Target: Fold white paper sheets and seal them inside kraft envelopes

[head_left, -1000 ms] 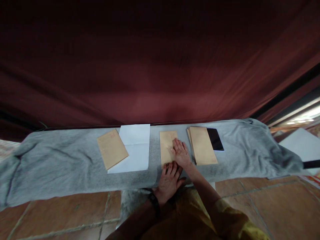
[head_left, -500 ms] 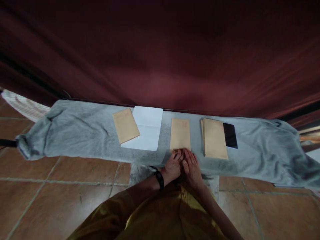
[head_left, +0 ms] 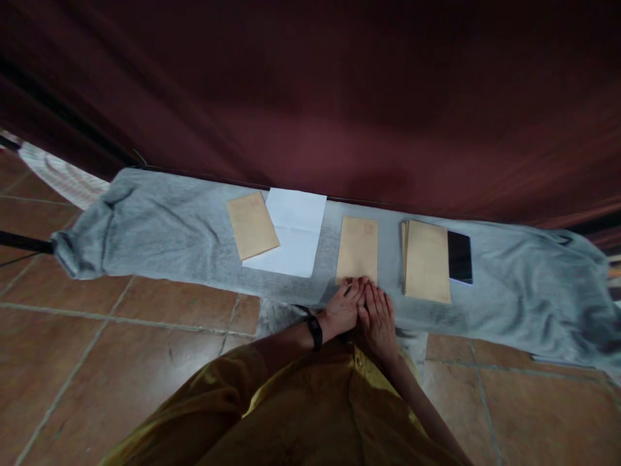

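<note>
A tan envelope (head_left: 358,249) with a small reddish mark near its top right corner lies flat in front of me. At its near edge, my left hand (head_left: 341,309), wearing a black wristband (head_left: 315,332), has its fingers bent and pressed together; whatever they may hold is hidden. Against it rests my right hand (head_left: 380,318), palm down, its fingers stretched out and lying flat near the same edge. The two hands touch at the fingers. To the right is a small stack of tan envelopes (head_left: 427,262), partly over a dark-screened phone or tablet (head_left: 460,257).
On the left, another tan envelope or stack (head_left: 253,226) overlaps a creased white paper sheet (head_left: 295,243). All of it lies on a grey cloth (head_left: 165,226) covering a long, narrow surface. A dark red curtain-like backdrop (head_left: 310,142) rises behind, with tiled floor (head_left: 63,362) below.
The view has shifted and turned slightly, so the items sit higher and further right in it. Both hands remain together at the envelope's near edge; the right hand looks flatter.
</note>
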A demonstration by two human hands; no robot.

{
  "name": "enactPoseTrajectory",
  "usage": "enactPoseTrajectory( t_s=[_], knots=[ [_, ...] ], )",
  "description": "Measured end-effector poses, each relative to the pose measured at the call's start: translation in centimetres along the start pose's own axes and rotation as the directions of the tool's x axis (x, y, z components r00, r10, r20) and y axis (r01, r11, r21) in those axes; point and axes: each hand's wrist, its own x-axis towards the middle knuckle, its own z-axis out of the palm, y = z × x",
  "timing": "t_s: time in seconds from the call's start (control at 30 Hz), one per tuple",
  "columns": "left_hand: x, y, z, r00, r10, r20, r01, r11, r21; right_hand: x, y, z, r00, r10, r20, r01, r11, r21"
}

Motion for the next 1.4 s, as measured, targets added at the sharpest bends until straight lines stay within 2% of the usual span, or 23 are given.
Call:
enactPoseTrajectory(
  t_s=[0.2, 0.4, 0.73, 0.87, 0.97, 1.1, 1.27, 1.4],
  knots=[
    [-0.1, -0.3, 0.2, 1.0, -0.011, 0.008, 0.011, 1.0, -0.015, -0.2, 0.4, 0.6, 1.0, 0.017, -0.012, -0.018, 1.0, -0.023],
    [-1.2, -1.7, -0.1, 1.0, -0.01, -0.015, 0.008, 0.997, -0.078, -0.3, 0.5, 1.1, 0.999, 0.005, -0.041, -0.008, 0.998, -0.06],
    [-3.2, -3.0, -0.6, 0.985, -0.151, -0.087, 0.142, 0.984, -0.106, -0.1, 0.4, 1.2, 0.994, 0.081, -0.076, -0.088, 0.992, -0.096],
    [-3.2, -2.9, -0.9, 0.974, -0.202, -0.1, 0.192, 0.976, -0.101, 0.0, 0.2, 1.0, 0.992, 0.095, -0.083, -0.103, 0.99, -0.097],
    [-2.0, -2.5, -1.1, 0.969, -0.223, -0.108, 0.213, 0.972, -0.104, 0.0, 0.2, 1.2, 0.992, 0.089, -0.094, -0.099, 0.989, -0.109],
    [1.5, -2.5, -0.9, 0.981, -0.17, -0.092, 0.159, 0.98, -0.12, -0.1, 0.3, 1.5, 0.992, 0.073, -0.101, -0.085, 0.99, -0.116],
    [6.3, -3.8, -0.3, 0.982, -0.173, -0.075, 0.161, 0.976, -0.144, 0.0, 0.3, 1.7, 0.989, 0.084, -0.124, -0.098, 0.989, -0.107],
    [8.8, -5.0, 0.0, 0.979, -0.184, -0.093, 0.167, 0.972, -0.165, 0.3, 0.1, 1.6, 0.987, 0.095, -0.126, -0.109, 0.988, -0.11]
  ],
)
